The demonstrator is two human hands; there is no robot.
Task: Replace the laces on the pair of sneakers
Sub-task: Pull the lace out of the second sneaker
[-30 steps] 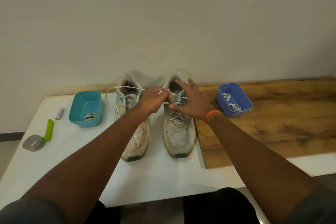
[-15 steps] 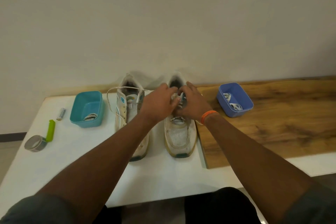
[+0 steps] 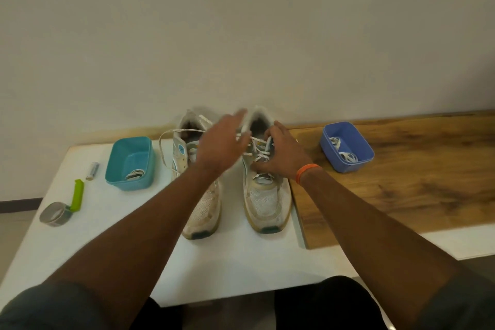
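Two forearms are seen reaching away from the viewer over a white table (image 3: 241,270), with dark sleeves at the near edge of the view. Nearest on the table, at the left, a grey tape roll (image 3: 55,214) is laid touching a green clip (image 3: 77,195), and a small battery (image 3: 92,170) is placed just beyond them. Two worn white sneakers are set side by side in the middle, toes toward the viewer. The left sneaker (image 3: 203,211) is partly covered by the left arm, and a loose lace (image 3: 167,147) is looped out from its collar. The right sneaker (image 3: 266,201) is laced with a white lace (image 3: 258,149) across its eyelets. The left hand (image 3: 219,147) is blurred above the gap between the two collars, fingers stretched forward; whether a lace is held by it cannot be told. The right hand (image 3: 281,158), marked by an orange wristband (image 3: 306,172), is curled against the right side of the right sneaker, its fingers closed around the lacing. A teal tub (image 3: 130,163) with a coiled lace is placed left of the sneakers. A wooden board (image 3: 415,195) is laid at the right, touching the right sneaker's side, and a blue tub (image 3: 347,146) holding white laces is set on it. A plain pale wall (image 3: 241,35) is seen behind.
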